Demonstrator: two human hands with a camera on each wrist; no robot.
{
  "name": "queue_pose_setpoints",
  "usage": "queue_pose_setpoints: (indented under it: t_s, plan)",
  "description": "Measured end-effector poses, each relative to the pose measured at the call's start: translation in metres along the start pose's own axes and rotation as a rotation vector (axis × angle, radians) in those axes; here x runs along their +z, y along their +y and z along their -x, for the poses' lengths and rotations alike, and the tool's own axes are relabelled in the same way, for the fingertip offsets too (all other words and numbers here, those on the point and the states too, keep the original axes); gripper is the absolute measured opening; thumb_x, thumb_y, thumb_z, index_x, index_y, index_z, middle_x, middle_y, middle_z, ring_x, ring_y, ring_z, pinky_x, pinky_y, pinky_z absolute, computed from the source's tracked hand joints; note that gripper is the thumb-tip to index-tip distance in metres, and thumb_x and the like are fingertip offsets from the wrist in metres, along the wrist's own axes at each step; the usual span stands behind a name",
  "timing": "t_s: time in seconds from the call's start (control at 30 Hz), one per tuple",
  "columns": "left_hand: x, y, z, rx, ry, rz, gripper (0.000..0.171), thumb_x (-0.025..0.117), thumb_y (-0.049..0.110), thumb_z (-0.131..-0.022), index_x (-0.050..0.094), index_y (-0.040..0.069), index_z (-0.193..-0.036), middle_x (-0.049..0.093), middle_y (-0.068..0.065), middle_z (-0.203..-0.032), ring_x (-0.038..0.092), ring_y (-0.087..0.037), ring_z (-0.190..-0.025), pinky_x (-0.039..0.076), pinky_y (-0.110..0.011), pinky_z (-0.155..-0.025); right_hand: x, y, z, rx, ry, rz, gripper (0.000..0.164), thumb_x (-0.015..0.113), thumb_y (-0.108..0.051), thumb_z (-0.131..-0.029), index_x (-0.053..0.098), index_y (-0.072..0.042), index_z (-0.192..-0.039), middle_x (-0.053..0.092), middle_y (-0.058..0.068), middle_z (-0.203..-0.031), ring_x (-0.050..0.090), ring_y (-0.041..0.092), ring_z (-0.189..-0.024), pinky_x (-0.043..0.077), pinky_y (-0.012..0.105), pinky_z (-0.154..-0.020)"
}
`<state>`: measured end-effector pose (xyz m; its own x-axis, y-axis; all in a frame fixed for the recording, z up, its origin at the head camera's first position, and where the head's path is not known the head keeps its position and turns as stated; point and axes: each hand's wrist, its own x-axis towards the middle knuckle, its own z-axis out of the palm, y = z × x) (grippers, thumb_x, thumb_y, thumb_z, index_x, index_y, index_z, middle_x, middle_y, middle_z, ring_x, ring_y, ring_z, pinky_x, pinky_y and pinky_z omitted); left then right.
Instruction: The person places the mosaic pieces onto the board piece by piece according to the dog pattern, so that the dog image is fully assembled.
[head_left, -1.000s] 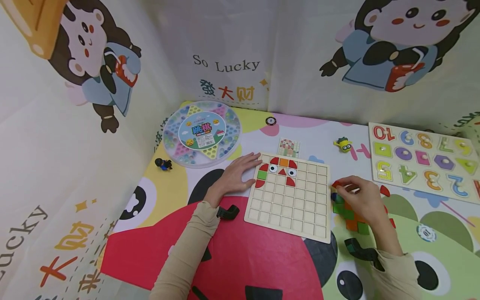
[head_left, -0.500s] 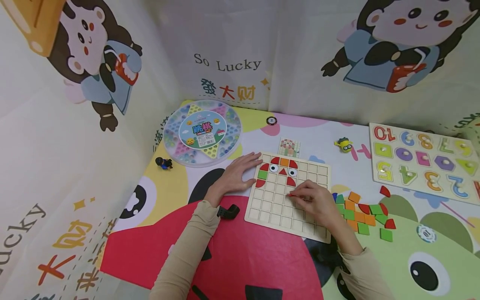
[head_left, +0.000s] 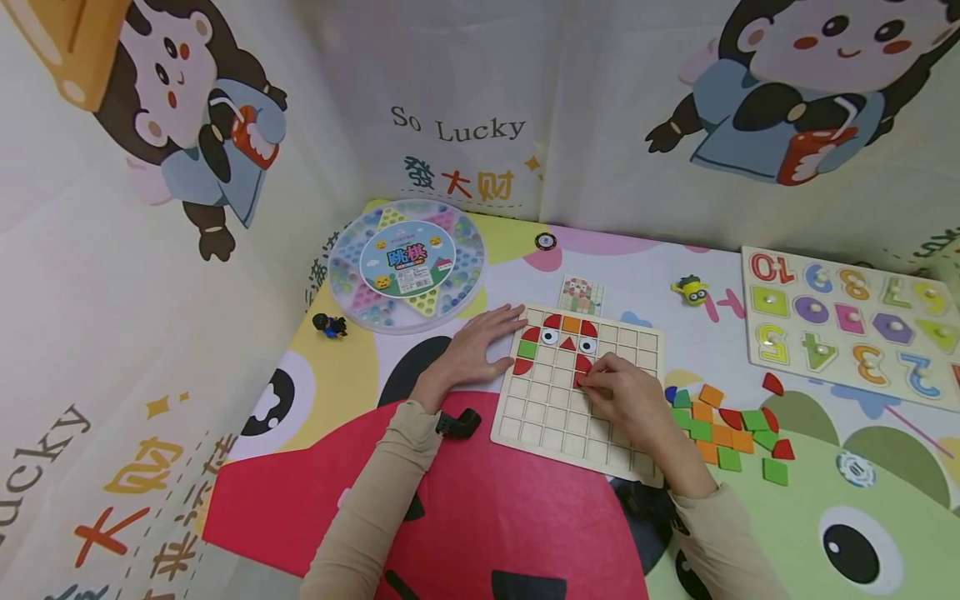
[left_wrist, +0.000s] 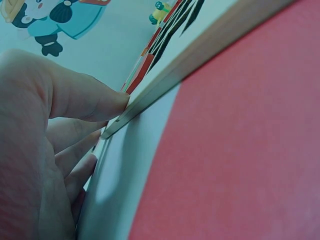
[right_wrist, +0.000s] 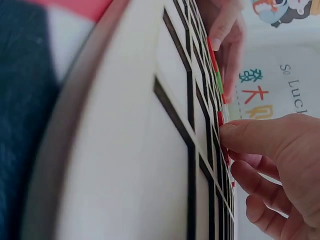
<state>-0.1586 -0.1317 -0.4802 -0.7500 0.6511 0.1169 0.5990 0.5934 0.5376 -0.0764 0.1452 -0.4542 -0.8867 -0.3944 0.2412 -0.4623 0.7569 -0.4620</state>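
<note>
A wooden grid board point(head_left: 551, 412) lies in the middle of the table, with several red, green, orange and eye tiles in its upper left cells. My left hand point(head_left: 472, 348) rests along the board's left edge; its thumb point(left_wrist: 95, 100) touches the rim in the left wrist view, fingers fairly straight. Over the board's middle, my right hand point(head_left: 626, 396) pinches a small red tile point(head_left: 579, 379) just below another red tile point(head_left: 582, 363). The tile's exact shape is mostly hidden by the fingertips. In the right wrist view the right thumb point(right_wrist: 250, 135) presses down at the grid.
Loose green, orange, red and blue tiles point(head_left: 723, 437) lie right of the board. Behind it is a pattern card point(head_left: 581, 295). A Chinese checkers set point(head_left: 408, 321), a number puzzle point(head_left: 817, 312), small figures point(head_left: 690, 290) and poker chips point(head_left: 855, 469) stand around.
My right hand has moved left from the loose tiles to the board, carrying a red tile, and brought it down below the red tiles there. The left hand has stayed at the board's edge.
</note>
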Motion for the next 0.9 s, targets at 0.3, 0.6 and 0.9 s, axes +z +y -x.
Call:
queue_pose_setpoints:
  t_s: [0.3,0.6,0.9]
  plan:
    - [0.0,0.0,-0.002,0.015,0.009,0.001,0.063,0.061,0.026,-0.088,0.048,0.008,-0.147,0.033,-0.007,-0.159,0.022,-0.025,-0.149,0.017,-0.046,-0.12,0.001,0.001,-0.001,-0.063,0.017,0.025,0.012,0.083,-0.01,-0.077,0.08,-0.008,-0.089,0.06,0.0,-0.089,0.056,0.015,-0.082,0.052,0.033,-0.063]
    - [-0.001,0.0,0.001,-0.004,-0.002,0.003,0.063,0.061,0.025,-0.088,0.047,0.009,-0.147,0.032,-0.007,-0.159,0.021,-0.025,-0.149,0.017,-0.046,-0.12,-0.011,0.01,0.007,0.011,0.17,0.031,0.016,0.083,-0.009,-0.077,0.078,-0.003,-0.091,0.062,0.004,-0.083,0.059,0.017,-0.068,0.05,0.032,-0.053]
    - [-0.001,0.003,0.0,-0.009,-0.005,0.006,0.063,0.061,0.025,-0.088,0.047,0.01,-0.148,0.032,-0.006,-0.159,0.021,-0.024,-0.149,0.017,-0.046,-0.12,-0.069,0.053,0.049,0.318,0.117,0.059,0.026,0.077,-0.01,-0.083,0.073,0.005,-0.104,0.063,0.014,-0.089,0.06,0.029,-0.072,0.043,0.029,-0.052]
